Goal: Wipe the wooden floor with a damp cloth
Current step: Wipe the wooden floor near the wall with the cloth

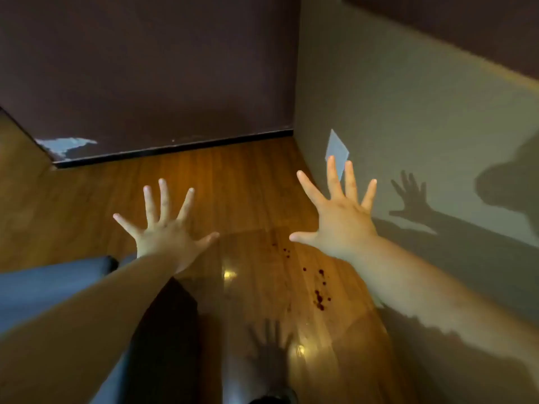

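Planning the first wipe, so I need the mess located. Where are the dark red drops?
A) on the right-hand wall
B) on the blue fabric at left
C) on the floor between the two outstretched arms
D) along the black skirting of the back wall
C: the dark red drops dot the wooden floor in the gap between the left hand and the right hand, both spread open and holding nothing.

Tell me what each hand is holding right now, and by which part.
Nothing is held. The left hand and the right hand are both spread open in the air above the wooden floor, fingers straight. No cloth is in view.
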A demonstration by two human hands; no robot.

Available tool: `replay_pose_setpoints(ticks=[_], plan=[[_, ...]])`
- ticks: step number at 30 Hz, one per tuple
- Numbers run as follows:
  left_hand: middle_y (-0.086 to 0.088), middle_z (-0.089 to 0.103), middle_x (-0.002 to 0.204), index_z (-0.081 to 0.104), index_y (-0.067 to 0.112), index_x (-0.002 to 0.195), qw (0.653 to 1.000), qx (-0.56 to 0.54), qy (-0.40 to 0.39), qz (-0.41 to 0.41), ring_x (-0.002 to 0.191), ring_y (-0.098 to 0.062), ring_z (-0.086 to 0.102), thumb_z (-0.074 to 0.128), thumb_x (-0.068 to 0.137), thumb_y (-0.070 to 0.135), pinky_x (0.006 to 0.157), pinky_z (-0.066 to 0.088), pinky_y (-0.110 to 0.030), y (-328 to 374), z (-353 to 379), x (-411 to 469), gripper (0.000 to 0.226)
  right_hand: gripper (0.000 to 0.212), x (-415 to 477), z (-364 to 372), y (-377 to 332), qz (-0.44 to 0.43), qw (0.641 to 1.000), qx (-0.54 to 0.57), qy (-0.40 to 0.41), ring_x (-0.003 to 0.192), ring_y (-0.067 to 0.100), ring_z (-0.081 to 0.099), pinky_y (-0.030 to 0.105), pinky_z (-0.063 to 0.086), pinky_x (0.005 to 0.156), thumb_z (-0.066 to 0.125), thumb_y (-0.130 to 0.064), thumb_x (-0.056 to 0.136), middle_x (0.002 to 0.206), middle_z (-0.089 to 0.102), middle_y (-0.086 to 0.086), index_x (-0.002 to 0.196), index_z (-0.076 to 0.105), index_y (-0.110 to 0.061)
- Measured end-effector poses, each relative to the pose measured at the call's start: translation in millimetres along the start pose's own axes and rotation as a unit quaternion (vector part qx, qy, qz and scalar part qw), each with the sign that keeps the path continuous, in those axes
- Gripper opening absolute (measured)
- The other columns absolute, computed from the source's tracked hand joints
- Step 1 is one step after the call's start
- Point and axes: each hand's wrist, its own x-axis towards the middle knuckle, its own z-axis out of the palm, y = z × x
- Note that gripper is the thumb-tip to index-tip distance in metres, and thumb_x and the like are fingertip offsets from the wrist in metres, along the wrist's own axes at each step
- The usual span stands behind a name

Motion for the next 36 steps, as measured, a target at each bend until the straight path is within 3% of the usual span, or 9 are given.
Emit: replay_pose_setpoints(ticks=[12, 23, 36], plan=[[-0.004, -0.050, 0.144, -0.037, 0.043, 0.137, 0.987, 0.036, -0.097, -0.122, 0.133, -0.030, -0.043, 0.006, 0.062, 0.094, 0.100, -0.002, -0.078, -101.1, 66.4, -26.6, 0.101, 0.110, 36.9, 84.7, -105.5, -0.137, 0.990, 0.009, -0.019, 0.139, 0.035, -0.033, 0.065, -0.015, 0.107, 0.050, -0.083, 0.069, 0.153, -0.035, 0.007, 0.143, -0.024, -0.048], [-0.003, -0.045, 0.148, -0.030, 0.043, 0.143, 0.969, 0.009, -0.139, -0.205, 0.138, -0.030, -0.038, 0.011, 0.064, 0.094, 0.099, 0.000, -0.079, -140.3, 88.8, -46.3, 0.102, 0.113, 50.6, 128.2, -154.8, -0.186, 0.982, -0.001, -0.022, 0.141, 0.037, -0.029, 0.065, -0.014, 0.106, 0.046, -0.087, 0.065, 0.154, -0.033, 0.008, 0.140, -0.028, -0.048], [-0.002, -0.046, 0.147, -0.033, 0.045, 0.140, 0.974, 0.010, -0.126, -0.186, 0.139, -0.029, -0.037, 0.007, 0.061, 0.096, 0.099, 0.000, -0.079, -143.9, 98.2, -57.5, 0.102, 0.112, 43.1, 134.0, -159.1, -0.199, 0.979, -0.006, -0.037, 0.141, 0.037, -0.028, 0.065, -0.014, 0.106, 0.049, -0.084, 0.067, 0.155, -0.032, 0.008, 0.143, -0.024, -0.047]])
